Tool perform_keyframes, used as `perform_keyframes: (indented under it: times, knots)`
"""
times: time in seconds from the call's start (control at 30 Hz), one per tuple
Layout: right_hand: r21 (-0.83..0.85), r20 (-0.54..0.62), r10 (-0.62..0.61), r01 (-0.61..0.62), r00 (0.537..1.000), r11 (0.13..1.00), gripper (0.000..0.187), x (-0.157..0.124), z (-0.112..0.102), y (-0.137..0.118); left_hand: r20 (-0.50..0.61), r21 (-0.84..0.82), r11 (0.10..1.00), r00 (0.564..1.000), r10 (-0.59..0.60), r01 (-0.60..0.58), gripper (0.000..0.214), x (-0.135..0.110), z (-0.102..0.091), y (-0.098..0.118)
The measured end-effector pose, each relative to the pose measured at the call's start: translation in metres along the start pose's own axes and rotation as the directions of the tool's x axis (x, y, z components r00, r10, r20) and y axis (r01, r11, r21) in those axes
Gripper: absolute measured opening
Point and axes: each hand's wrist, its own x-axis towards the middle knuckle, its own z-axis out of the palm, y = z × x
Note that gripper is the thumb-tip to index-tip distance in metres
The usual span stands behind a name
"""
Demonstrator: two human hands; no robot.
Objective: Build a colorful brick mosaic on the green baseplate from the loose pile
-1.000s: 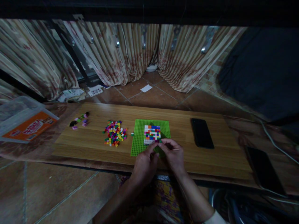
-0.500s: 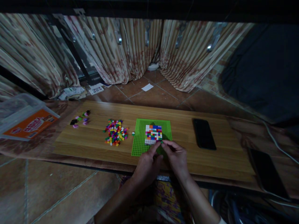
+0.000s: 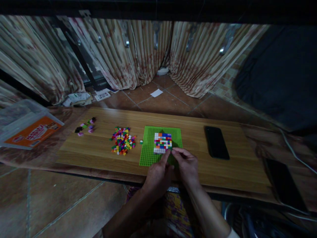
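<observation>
A green studded baseplate [image 3: 151, 148] lies on the wooden board [image 3: 99, 155]. On it sits a square patch of small coloured bricks [image 3: 162, 142]. My left hand [image 3: 158, 175] and my right hand [image 3: 187, 165] rest at the patch's near right corner, fingertips pinched together and almost touching each other. Whatever they pinch is too small to make out. A heap of loose coloured bricks [image 3: 122, 140] lies left of the baseplate, and one stray brick [image 3: 141, 142] sits at its left edge.
A few purple, green and black pieces [image 3: 85, 127] lie at the board's far left. A black phone [image 3: 216, 142] lies right of the baseplate, another [image 3: 284, 185] at the far right. A clear plastic box with an orange label [image 3: 27, 127] stands left. Curtains hang behind.
Both hands have stayed at the near right corner of the brick patch, with only small finger shifts. The view moved slightly.
</observation>
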Motion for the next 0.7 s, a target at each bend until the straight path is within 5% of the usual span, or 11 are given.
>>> perform_keyframes:
  times: [0.7]
  knots:
    - [0.037, -0.085, 0.127, -0.124, 0.988, 0.992, 0.024, 0.002, 0.014, 0.003, -0.041, -0.001, 1.0, 0.999, -0.002, 0.002, 0.057, 0.001, 0.0, -0.006]
